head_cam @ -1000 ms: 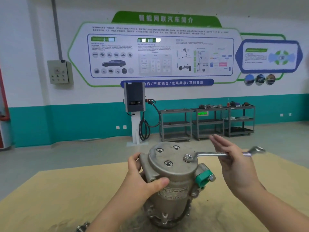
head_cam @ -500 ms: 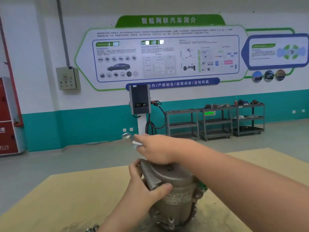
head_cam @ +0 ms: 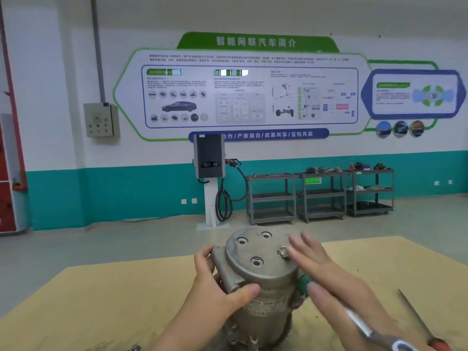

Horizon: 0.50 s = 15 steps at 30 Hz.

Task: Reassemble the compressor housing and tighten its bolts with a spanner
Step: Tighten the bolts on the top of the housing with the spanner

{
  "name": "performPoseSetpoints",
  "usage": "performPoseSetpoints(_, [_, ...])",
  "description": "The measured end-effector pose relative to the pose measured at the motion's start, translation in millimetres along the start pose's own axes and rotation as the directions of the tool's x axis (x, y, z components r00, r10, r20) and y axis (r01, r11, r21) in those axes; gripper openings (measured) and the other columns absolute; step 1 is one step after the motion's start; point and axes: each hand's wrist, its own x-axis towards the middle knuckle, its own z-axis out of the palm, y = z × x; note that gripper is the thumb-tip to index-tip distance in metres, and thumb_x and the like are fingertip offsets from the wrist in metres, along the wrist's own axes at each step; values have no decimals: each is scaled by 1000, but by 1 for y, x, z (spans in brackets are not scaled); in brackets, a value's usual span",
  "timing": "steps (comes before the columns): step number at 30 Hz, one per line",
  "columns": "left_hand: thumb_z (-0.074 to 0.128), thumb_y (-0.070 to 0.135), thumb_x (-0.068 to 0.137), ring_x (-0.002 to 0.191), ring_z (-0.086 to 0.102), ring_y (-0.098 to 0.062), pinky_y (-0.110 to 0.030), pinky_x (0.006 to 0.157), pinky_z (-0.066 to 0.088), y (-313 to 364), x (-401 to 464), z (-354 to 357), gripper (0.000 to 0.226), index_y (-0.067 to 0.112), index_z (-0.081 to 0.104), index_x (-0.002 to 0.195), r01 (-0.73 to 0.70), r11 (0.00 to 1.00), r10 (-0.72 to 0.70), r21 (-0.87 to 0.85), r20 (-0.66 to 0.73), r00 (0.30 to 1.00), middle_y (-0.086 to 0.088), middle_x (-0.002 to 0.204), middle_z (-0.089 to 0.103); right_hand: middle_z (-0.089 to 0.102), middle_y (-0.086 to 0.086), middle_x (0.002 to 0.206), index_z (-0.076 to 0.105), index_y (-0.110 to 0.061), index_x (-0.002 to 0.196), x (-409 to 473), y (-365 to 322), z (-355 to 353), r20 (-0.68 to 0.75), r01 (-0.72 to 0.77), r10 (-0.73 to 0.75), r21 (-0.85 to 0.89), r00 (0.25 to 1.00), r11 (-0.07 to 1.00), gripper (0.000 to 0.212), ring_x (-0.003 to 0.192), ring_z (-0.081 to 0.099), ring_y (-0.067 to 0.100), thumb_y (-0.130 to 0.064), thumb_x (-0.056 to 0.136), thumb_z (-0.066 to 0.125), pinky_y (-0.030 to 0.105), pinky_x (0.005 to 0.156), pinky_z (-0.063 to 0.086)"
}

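Observation:
The grey compressor housing (head_cam: pixel 260 279) stands upright on the tan table (head_cam: pixel 101 300). My left hand (head_cam: pixel 215 282) grips its left side, thumb across the front above the label. One hex bolt (head_cam: pixel 282 252) stands proud at the right of the top cover; three other recessed bolt holes show there. My right hand (head_cam: pixel 311 262), blurred, hovers over that bolt with fingers straight. The spanner (head_cam: pixel 367 330) lies slanted below my right wrist, its ring end at the bottom edge. I cannot tell whether the hand touches it.
A thin tool with a red handle (head_cam: pixel 417 317) lies on the table at the far right. A green fitting (head_cam: pixel 302 283) sticks out of the compressor's right side. Beyond the table are bare floor, a charging post (head_cam: pixel 210 178) and several grey shelf carts (head_cam: pixel 320 196).
My right hand swung the spanner across the top to the left, then came back right. The spanner is off the bolt and now low at the right. My left hand kept its grip.

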Motion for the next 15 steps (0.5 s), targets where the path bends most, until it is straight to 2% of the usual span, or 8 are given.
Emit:
performPoseSetpoints(2, [87,38,43,92,64,15,-6,73,48,-5,3,1,89,36,32,113,-18,998,20,60,-35,999,20,125,51,40,-11,152,51,-24,140,11,-29,8,158,344,-314,-225,936,912,41,146,23,6,-33,101,42,23,119,6])
performPoseSetpoints(4, [84,12,58,108,62,7,-1,89,38,-7,6,7,80,29,35,119,-34,989,39,144,-30,999,5,130,52,22,-13,159,32,-26,152,38,-50,23,398,394,-274,-259,875,882,52,148,7,2,-33,101,40,20,117,-12])
performPoseSetpoints(5, [83,3,66,120,59,-2,0,95,32,-10,6,9,75,25,37,121,-49,983,56,176,-31,998,1,134,51,12,-10,162,20,-24,156,60,-51,34,474,348,-185,-283,861,894,56,149,0,3,-36,103,35,19,114,-16])
performPoseSetpoints(6, [84,-2,67,119,59,-6,-2,93,35,-12,7,9,73,23,38,119,-46,988,54,148,-54,997,0,135,51,6,-7,163,12,-21,157,79,-52,42,522,295,-84,-335,849,895,59,149,-2,6,-40,104,30,21,113,-14])
performPoseSetpoints(8, [89,15,56,97,65,5,-6,75,46,-9,6,4,79,27,33,111,-9,1000,11,28,-69,998,8,130,52,2,-1,164,7,-16,157,121,-48,47,579,175,96,-393,810,903,60,150,-2,12,-42,105,25,29,117,-5])
performPoseSetpoints(10, [83,30,52,90,66,11,-9,69,49,-4,-1,-2,80,31,30,113,45,998,-47,-53,-49,998,18,129,49,1,2,164,11,-15,156,149,-35,45,625,37,243,-400,742,916,57,150,-5,16,-40,107,23,35,119,-1])
performPoseSetpoints(12, [82,29,52,93,66,10,-12,71,52,-2,-3,-9,86,32,28,120,66,993,-68,-102,-18,998,20,137,45,1,0,164,15,-19,156,159,-21,44,665,-58,311,-374,678,926,55,150,-7,16,-42,106,24,39,119,-1])
performPoseSetpoints(15, [82,28,53,98,66,6,-15,75,53,1,-1,-10,87,33,28,121,57,992,-57,-112,5,998,17,141,44,4,2,164,24,-17,154,153,-12,46,628,-89,288,-330,723,940,53,150,-7,16,-34,104,33,41,119,2])
